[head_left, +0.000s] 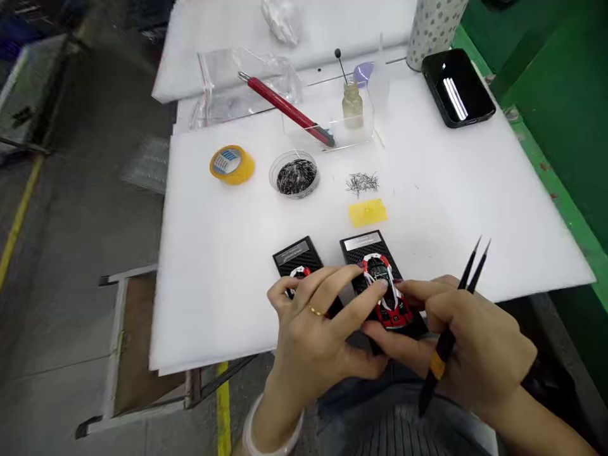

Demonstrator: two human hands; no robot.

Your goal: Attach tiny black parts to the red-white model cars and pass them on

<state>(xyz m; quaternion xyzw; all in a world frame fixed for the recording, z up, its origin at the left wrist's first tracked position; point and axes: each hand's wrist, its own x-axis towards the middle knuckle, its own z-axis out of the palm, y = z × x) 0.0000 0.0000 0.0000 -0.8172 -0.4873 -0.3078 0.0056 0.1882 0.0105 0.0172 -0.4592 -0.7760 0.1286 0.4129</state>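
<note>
A small red, white and black model car (pixel 387 297) sits on a black display base (pixel 357 253) with a silver label, at the near edge of the white table. My left hand (pixel 323 323) reaches over it, fingertips pressing on the car's roof and side, thumb by the base's near end. My right hand (pixel 468 335) steadies the car and base from the right with thumb and fingertip. It also grips black tweezers (pixel 444 348), their tips apart and pointing up and away. A second model car (pixel 300 272) on a similar base (pixel 297 252) lies partly hidden under my left hand.
Yellow tape roll (pixel 232 164), a dish of short black fibres (pixel 295 176), loose fibres (pixel 363 183) and a yellow tape piece (pixel 368 213) lie beyond. Farther back are a red pen (pixel 285 107), a small glass bottle (pixel 352 104), a phone (pixel 458 88) and plastic bags (pixel 247 82).
</note>
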